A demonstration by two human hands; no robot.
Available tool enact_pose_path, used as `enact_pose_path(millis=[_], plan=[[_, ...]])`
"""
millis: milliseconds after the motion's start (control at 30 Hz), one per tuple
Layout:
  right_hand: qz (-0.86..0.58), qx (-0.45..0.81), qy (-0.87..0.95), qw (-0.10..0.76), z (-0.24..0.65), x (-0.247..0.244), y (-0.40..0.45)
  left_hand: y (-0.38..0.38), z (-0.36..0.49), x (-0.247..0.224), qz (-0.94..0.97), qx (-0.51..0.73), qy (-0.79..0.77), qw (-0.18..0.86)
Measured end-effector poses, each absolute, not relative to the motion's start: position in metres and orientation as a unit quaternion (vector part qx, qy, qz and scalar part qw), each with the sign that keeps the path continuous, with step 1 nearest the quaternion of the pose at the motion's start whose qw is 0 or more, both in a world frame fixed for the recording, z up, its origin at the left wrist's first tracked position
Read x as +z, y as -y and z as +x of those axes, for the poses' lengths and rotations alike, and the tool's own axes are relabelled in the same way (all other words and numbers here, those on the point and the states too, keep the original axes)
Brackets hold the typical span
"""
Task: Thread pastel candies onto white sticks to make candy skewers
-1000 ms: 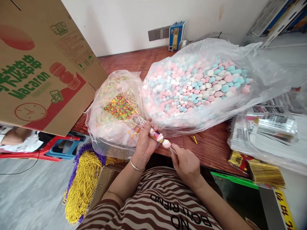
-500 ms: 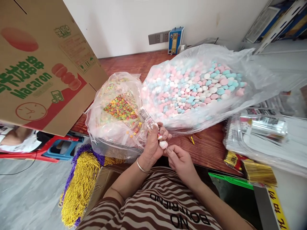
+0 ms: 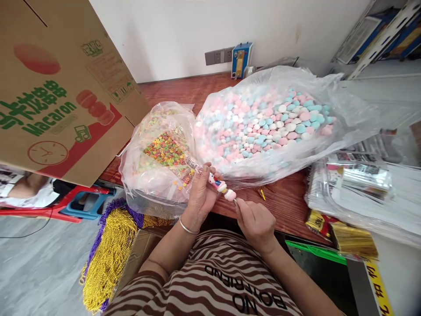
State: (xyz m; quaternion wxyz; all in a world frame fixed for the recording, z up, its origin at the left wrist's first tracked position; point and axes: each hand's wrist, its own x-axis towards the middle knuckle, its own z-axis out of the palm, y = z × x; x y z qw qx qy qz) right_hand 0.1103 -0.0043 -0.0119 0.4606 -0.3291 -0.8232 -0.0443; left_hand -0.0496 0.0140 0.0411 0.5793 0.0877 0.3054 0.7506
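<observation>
A candy skewer with white and pale pink pieces slants between my hands. Its upper part sits in a narrow printed clear wrapper, whose far end points up and left. My left hand is closed around the wrapped part, a metal bangle on its wrist. My right hand pinches the thin lower end of the skewer. Past my left hand lies a clear bag of small colourful ring candies. A large clear bag of pink, blue and white candies lies beyond it to the right.
A big cardboard box stands at the left. On the right are stacked clear packaging sleeves and a bundle of gold twist ties. Gold and purple bead strands hang at lower left. A blue device stands against the wall.
My right hand has moved slightly right and down, and more of the skewer shows between my hands. My left hand has shifted left a little, its fingers now around the wrapper.
</observation>
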Motion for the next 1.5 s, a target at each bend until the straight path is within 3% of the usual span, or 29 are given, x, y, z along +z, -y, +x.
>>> enact_pose_path(millis=[100, 200, 267, 333, 467, 533, 600, 733, 800, 900, 1000, 1100, 1167, 1267, 1367, 1433, 1500], plan=[[-0.354, 0.273, 0.776, 0.445, 0.112, -0.007, 0.011, -0.015, -0.046, 0.042, 0.096, 0.752, -0.271, 0.594], [-0.318, 0.657, 0.585, 0.353, 0.111, -0.001, 0.018, -0.017, -0.041, 0.043, 0.096, 0.742, -0.254, 0.612], [-0.287, 0.765, 0.487, 0.310, 0.108, 0.000, 0.020, -0.017, -0.036, 0.043, 0.087, 0.729, -0.255, 0.629], [-0.319, 0.729, 0.501, 0.341, 0.104, -0.001, 0.018, -0.017, -0.029, 0.041, 0.083, 0.720, -0.261, 0.637], [-0.428, 0.420, 0.662, 0.449, 0.100, -0.004, 0.010, -0.016, -0.019, 0.035, 0.081, 0.715, -0.278, 0.637], [-0.429, 0.389, 0.681, 0.448, 0.102, -0.003, 0.008, -0.016, -0.020, 0.033, 0.077, 0.717, -0.279, 0.634], [-0.408, 0.517, 0.631, 0.410, 0.105, -0.002, 0.008, -0.015, -0.023, 0.032, 0.080, 0.726, -0.276, 0.625], [-0.295, 0.834, 0.365, 0.289, 0.113, -0.001, 0.013, -0.013, -0.034, 0.033, 0.119, 0.717, -0.275, 0.629], [-0.250, 0.880, 0.288, 0.282, 0.114, -0.004, 0.016, -0.014, -0.041, 0.035, 0.149, 0.719, -0.266, 0.625], [-0.244, 0.868, 0.319, 0.294, 0.114, -0.008, 0.018, -0.020, -0.050, 0.041, 0.172, 0.737, -0.266, 0.597], [-0.304, 0.705, 0.534, 0.353, 0.113, -0.014, 0.018, -0.027, -0.053, 0.048, 0.144, 0.738, -0.275, 0.599], [-0.346, 0.316, 0.770, 0.433, 0.115, -0.020, 0.013, -0.032, -0.050, 0.052, 0.089, 0.744, -0.278, 0.601], [-0.332, 0.077, 0.832, 0.439, 0.118, -0.021, 0.010, -0.033, -0.045, 0.053, 0.065, 0.747, -0.293, 0.593], [-0.312, -0.067, 0.851, 0.416, 0.119, -0.021, 0.007, -0.032, -0.035, 0.050, 0.048, 0.744, -0.330, 0.579], [-0.346, 0.002, 0.832, 0.434, 0.115, -0.016, 0.008, -0.030, -0.026, 0.049, 0.047, 0.735, -0.353, 0.577], [-0.380, 0.169, 0.789, 0.452, 0.112, -0.011, 0.011, -0.029, -0.023, 0.049, 0.043, 0.729, -0.353, 0.585], [-0.392, 0.422, 0.690, 0.437, 0.109, -0.005, 0.014, -0.029, -0.023, 0.052, 0.042, 0.729, -0.345, 0.590]])
